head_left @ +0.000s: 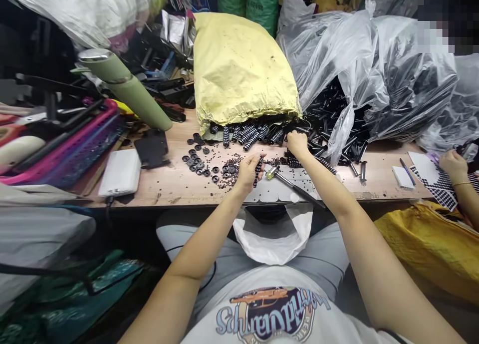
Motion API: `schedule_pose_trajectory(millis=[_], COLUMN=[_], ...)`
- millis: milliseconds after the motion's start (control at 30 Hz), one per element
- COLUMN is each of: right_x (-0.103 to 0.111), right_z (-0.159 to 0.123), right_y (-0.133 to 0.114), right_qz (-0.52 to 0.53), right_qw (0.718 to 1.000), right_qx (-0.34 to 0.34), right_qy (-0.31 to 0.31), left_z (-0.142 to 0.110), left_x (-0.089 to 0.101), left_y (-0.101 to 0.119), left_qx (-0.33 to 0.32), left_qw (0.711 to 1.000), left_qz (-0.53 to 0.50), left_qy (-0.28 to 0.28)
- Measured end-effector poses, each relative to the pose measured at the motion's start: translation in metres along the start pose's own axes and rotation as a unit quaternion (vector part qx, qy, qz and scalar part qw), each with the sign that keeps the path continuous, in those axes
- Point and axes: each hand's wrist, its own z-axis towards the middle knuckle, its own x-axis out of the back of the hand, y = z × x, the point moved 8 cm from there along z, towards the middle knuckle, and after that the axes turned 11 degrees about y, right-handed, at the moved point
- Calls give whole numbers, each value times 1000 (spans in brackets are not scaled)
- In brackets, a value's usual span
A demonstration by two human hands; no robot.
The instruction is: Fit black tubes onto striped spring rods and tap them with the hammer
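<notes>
My left hand [247,173] is closed around a black studded cylinder [258,171], held upright just above the bench. My right hand [298,145] reaches to the heap of black parts at the back; its fingers are curled, and whatever is in them is hidden. Several similar studded cylinders [250,138] spill from under the yellow sack [243,69]. Between my hands lies a small hammer [292,185] with a yellowish head, on a pale sheet. Black round discs [192,159] and many tiny dark rings [228,176] are scattered left of my left hand.
A clear plastic bag [407,79] of black tubes stands at the back right. To the left are a green flask [127,87], a white box [119,173] and a pink basket [67,144]. An open white bag [271,244] hangs at my lap. Another person's hand [452,165] works at far right.
</notes>
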Motion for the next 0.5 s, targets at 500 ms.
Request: schedule_pose_trajectory(millis=[500], right_x=[11], right_z=[-50], right_y=[35], right_qz=[78], right_qw=[997], right_qx=[12], right_qy=[23], left_z=[-57], left_x=[35], left_y=[4], left_qx=[-344], left_qw=[715], left_qz=[608], left_qy=[39])
